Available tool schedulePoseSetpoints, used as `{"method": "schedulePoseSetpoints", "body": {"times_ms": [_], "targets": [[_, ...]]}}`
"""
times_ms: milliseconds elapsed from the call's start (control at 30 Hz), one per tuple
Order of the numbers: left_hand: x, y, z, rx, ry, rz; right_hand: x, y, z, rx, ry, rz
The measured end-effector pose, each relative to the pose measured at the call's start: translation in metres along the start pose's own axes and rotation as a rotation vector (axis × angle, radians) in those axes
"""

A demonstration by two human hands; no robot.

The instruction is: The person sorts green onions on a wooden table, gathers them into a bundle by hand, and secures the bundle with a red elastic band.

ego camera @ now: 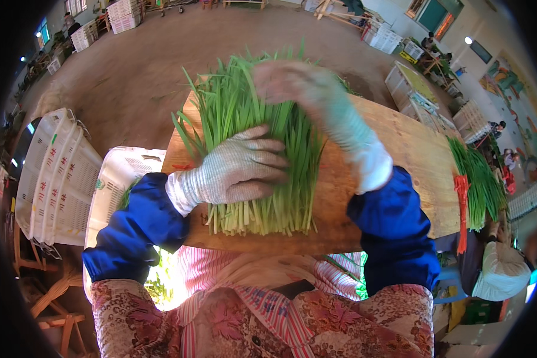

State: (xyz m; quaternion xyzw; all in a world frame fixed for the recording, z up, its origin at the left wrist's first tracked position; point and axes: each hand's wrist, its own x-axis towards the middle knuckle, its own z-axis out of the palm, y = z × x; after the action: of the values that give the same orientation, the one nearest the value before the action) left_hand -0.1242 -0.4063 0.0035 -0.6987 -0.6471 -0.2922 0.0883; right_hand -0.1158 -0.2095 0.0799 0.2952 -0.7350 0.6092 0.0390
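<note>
A thick pile of long green garlic chives point(246, 100) lies on a wooden board point(376, 121) before me, its pale cut ends pointing towards my body. My left hand point(241, 168), in a pale knit glove, rests flat across the middle of the pile with its fingers slightly spread. Over the leafy far part is my right hand point(291, 85), also gloved and blurred by motion; whether its fingers pinch any leaves cannot be told. A bit of red tie point(182, 167) shows on the board just left of the pile.
At the board's right edge hangs a bunch of red ties point(462, 210) beside more chives point(474, 179). A white plastic crate point(109, 179) stands close on my left, with stacked white baskets point(49, 179) beyond. A co-worker point(503, 273) sits at the right.
</note>
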Motion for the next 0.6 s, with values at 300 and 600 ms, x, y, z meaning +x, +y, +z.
{"method": "schedulePoseSetpoints", "body": {"times_ms": [300,600], "targets": [[-0.001,0.016,0.008,0.035,0.034,-0.070,0.043,0.071,0.066,0.195,-0.593,0.078],[-0.006,0.070,0.013,0.160,0.119,0.055,0.046,0.077,0.064,0.083,-0.752,0.145]]}}
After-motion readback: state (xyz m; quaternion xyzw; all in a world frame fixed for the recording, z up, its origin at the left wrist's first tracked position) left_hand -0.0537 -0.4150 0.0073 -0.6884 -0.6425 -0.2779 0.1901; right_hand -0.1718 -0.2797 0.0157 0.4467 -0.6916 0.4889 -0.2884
